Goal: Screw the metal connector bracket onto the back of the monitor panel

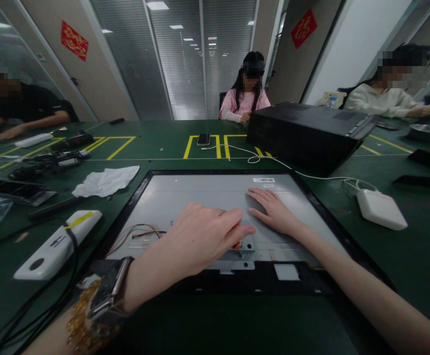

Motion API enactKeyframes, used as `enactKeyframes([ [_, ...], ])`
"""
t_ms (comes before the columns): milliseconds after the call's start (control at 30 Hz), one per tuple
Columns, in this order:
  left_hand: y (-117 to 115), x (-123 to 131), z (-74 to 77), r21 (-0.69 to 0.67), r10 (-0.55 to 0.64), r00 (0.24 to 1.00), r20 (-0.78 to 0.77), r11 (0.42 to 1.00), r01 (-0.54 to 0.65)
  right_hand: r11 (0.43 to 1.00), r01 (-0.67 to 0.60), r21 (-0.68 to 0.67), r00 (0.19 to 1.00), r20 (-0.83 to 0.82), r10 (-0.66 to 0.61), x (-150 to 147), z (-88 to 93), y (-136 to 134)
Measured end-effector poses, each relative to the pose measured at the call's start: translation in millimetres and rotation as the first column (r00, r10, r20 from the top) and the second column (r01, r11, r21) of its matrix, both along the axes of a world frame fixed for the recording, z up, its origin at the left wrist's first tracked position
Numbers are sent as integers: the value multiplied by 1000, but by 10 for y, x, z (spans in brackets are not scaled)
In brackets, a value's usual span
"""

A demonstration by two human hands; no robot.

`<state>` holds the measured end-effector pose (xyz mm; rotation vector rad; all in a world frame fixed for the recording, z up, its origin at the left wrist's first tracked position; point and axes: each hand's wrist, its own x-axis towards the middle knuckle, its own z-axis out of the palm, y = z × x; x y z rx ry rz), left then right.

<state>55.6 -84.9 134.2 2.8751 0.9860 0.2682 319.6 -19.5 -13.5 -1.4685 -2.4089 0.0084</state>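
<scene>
A flat panel [215, 192] with a grey metal back and black frame lies on the green table. My left hand [207, 234], with a watch and amber beads at the wrist, is closed above the panel's lower middle. Its thumb and fingers come together over a small metal bracket [250, 246]; an orange bit shows beneath them, and what they grip is hidden. To the right, my right hand [272, 209] lies flat on the grey metal with its fingers stretched out. Thin coloured wires [141, 229] run across the panel's left part.
A large black casing [300, 133] stands behind at the right. A white adapter [381, 209] with its cable lies right; a white power strip [57, 246], black cables and a crumpled tissue [106, 181] lie left. A phone [203, 139] is at the back. Several people sit around the table.
</scene>
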Motion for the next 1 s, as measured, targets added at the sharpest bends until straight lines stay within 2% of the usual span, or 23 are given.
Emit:
enactKeyframes([
  [100, 6, -3, -1, 0, -29, 1000, 5, 1000, 29, 1000, 0, 0, 1000, -3, 0, -3, 1, -2],
  [300, -26, -23, 64, -103, -25, 999, 32, 994, 28, 1000, 1, 5, 1000, -4, -1, -6, -3, -6],
  [500, -1, -48, 79, -140, -55, 997, 54, 988, 63, 1000, -2, 11, 1000, 1, 2, -1, -7, -6],
  [600, 24, -38, 50, -102, -50, 997, 55, 993, 56, 1000, -1, 12, 1000, 1, 1, 0, -10, -5],
  [733, 59, -21, -13, 40, 12, 1000, -16, 999, -11, 1000, 2, 14, 1000, 2, -2, -2, -10, -6],
  [800, 65, -21, -30, 69, 26, 999, -34, 997, -23, 1000, 2, 14, 1000, 2, -2, -4, -8, -7],
  [1000, 13, -29, 23, -58, -9, 1000, 9, 998, 10, 1000, 6, 7, 1000, 7, -6, -6, -3, -9],
])
